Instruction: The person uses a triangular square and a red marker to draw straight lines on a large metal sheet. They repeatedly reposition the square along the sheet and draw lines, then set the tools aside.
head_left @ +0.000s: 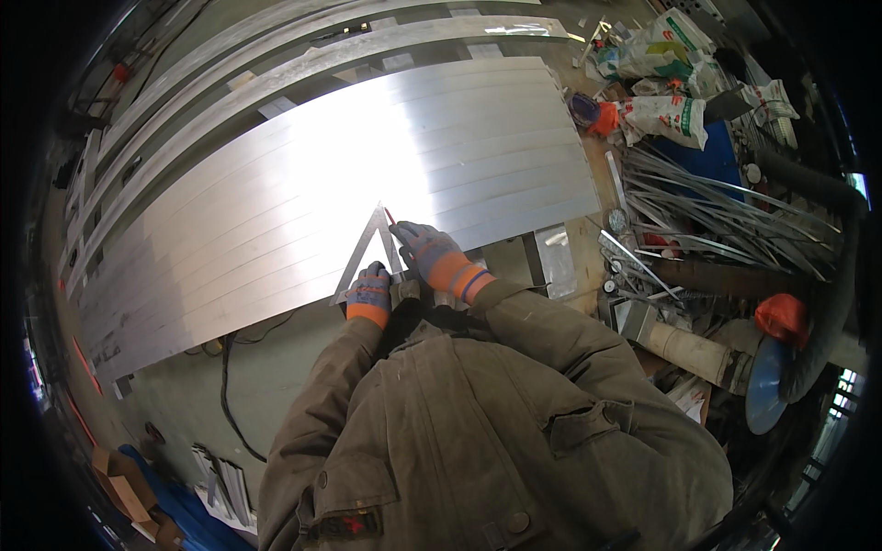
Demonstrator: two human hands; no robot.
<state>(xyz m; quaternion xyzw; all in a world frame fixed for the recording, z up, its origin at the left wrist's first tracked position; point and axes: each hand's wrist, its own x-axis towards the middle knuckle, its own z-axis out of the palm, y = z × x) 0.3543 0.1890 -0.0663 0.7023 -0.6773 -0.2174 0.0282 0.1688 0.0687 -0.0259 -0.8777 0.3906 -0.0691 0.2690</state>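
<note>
A large shiny metal sheet (501, 151) lies in front of me, with faint lines running along it. On its near edge sits a triangular metal square (356, 250), its point facing away from me. My left hand (370, 289), in a grey and orange glove, holds the square down by its base at the near edge. My right hand (430, 253), gloved alike, grips a thin red pencil (390, 217) beside the square's right leg, near its top corner. Most of the pencil is hidden by the fingers.
Long metal bars (276, 69) run behind the sheet. Right of it lie thin metal strips (726, 207), white sacks (661, 118) and a blue disc (768, 386). A black cable (226, 395) hangs below the near edge at left. Cardboard (124, 487) lies at lower left.
</note>
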